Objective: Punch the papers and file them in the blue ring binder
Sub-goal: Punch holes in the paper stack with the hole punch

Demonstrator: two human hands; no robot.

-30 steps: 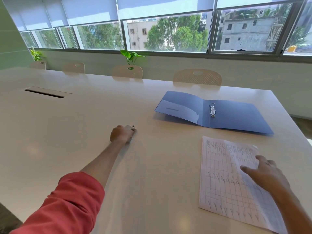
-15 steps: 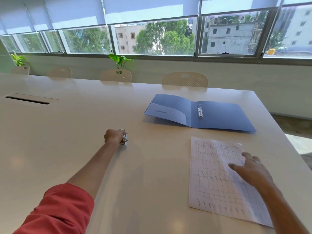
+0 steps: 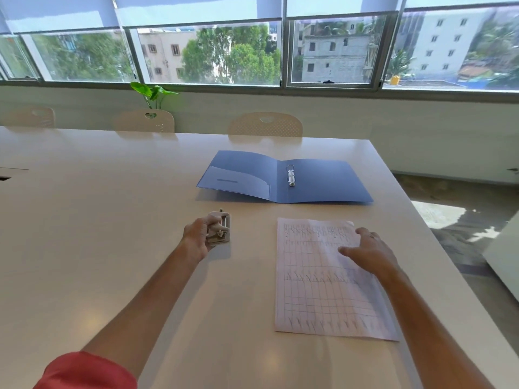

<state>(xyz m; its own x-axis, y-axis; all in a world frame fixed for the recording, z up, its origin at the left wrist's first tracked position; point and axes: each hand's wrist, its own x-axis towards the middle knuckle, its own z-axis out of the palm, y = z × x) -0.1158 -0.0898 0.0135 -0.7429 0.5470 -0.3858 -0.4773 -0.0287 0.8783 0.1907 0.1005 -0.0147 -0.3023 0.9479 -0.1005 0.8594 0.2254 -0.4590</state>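
Left hand (image 3: 200,237): curled around the white hole punch (image 3: 219,228), now drawn closer toward the papers.
Right hand (image 3: 368,251): spread flat, pinning the papers (image 3: 317,290).
Blue ring binder (image 3: 323,183): open beyond them on the surface (image 3: 112,220).
Meaning: punching comes next.

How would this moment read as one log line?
left hand grips small white hole punch | right hand flat on gridded papers | blue ring binder open, empty
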